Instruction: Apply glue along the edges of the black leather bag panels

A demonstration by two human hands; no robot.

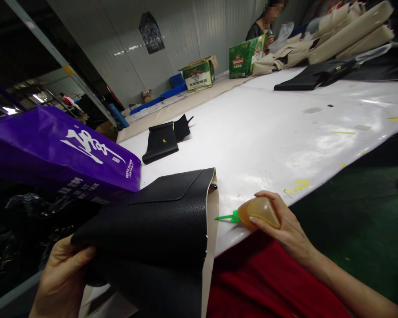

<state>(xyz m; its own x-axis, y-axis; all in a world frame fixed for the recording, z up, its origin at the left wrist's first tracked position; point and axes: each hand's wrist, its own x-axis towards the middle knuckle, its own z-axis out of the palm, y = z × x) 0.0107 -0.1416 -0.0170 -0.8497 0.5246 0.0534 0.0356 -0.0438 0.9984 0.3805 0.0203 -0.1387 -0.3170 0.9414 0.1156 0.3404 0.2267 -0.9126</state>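
My left hand [64, 276] grips the lower left edge of a black leather bag piece [159, 216] that lies over the near edge of the white table [268, 132]. The piece has a cream inner edge on its right side. My right hand [281, 225] is closed around a small amber glue bottle [258, 211]. Its green nozzle [225, 217] points left and touches the cream edge of the leather piece.
A purple bag with white lettering [63, 150] sits at the left. Another black leather piece [164, 139] lies further up the table, and more black pieces [315, 75] beside cream rolls [348, 31] at the far right. Cardboard boxes [245, 55] and a seated person [265, 26] are at the back.
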